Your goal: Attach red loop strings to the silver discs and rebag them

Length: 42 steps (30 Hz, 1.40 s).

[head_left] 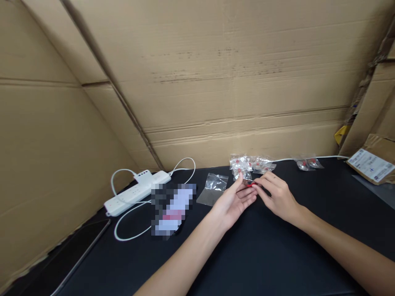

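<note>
My left hand point(231, 204) is turned palm up, its fingers stretched out and its thumb raised. Over those fingers, my right hand point(278, 197) is closed in a pinch on a small red piece point(251, 184) with a thin pale part beside it. The piece is too small and too covered by fingers to tell its kind. Just behind the hands lie several small clear plastic bags point(240, 163) with red bits inside. To the left of my left hand, a flat clear plastic bag point(212, 189) rests on the black tabletop point(247, 259).
A white power strip point(135, 195) with a plugged-in charger and looping white cable point(115, 230) stands at left. Near it is a blurred-out object point(174, 209). A dark flat device point(68, 255) lies front left. Two more bags point(308, 163) and a labelled cardboard package point(373, 162) are at right. Cardboard walls point(216, 82) enclose the table.
</note>
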Available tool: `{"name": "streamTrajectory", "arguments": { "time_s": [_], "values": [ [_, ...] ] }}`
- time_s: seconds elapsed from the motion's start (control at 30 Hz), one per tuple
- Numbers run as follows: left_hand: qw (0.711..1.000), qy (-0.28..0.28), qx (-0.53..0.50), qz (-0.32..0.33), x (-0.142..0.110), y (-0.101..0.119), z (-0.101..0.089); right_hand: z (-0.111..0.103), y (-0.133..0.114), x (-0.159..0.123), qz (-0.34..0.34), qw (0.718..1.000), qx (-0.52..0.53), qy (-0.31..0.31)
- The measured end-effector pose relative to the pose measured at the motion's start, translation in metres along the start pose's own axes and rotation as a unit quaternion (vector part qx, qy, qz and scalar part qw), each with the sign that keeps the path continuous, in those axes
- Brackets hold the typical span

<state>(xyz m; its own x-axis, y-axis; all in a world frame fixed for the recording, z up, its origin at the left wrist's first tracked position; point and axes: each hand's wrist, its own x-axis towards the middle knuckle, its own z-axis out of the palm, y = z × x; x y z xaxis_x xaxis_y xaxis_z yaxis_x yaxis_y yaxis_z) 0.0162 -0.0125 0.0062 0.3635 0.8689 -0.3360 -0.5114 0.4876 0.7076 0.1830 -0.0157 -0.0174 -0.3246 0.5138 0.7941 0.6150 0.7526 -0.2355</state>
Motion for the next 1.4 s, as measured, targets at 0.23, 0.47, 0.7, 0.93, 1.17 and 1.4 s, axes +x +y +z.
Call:
{"name": "streamTrajectory", "arguments": {
  "time_s": [0.23, 0.47, 0.7, 0.93, 1.17, 1.4],
  "values": [
    [0.963, 0.061, 0.209, 0.157, 0.001, 0.009, -0.002, -0.006, -0.002, 0.006, 0.113, 0.991, 0.065, 0.023],
    [0.548, 0.282, 0.709, 0.341, 0.003, 0.059, -0.034, -0.002, 0.015, 0.004, 0.247, 0.95, 0.175, 0.07],
    [0.393, 0.299, 0.856, 0.153, 0.003, 0.056, -0.053, -0.007, 0.024, 0.008, 0.324, 0.904, 0.269, 0.078],
    [0.491, 0.244, 0.819, 0.172, 0.015, 0.05, -0.064, -0.004, 0.023, 0.008, 0.305, 0.91, 0.274, 0.06],
    [0.71, 0.066, 0.646, 0.272, 0.011, 0.033, -0.038, -0.008, 0.007, 0.008, 0.186, 0.97, 0.154, -0.002],
    [0.747, -0.058, 0.59, 0.3, -0.006, 0.031, -0.012, -0.015, 0.009, 0.011, 0.156, 0.984, 0.082, 0.002]
  ]
}}
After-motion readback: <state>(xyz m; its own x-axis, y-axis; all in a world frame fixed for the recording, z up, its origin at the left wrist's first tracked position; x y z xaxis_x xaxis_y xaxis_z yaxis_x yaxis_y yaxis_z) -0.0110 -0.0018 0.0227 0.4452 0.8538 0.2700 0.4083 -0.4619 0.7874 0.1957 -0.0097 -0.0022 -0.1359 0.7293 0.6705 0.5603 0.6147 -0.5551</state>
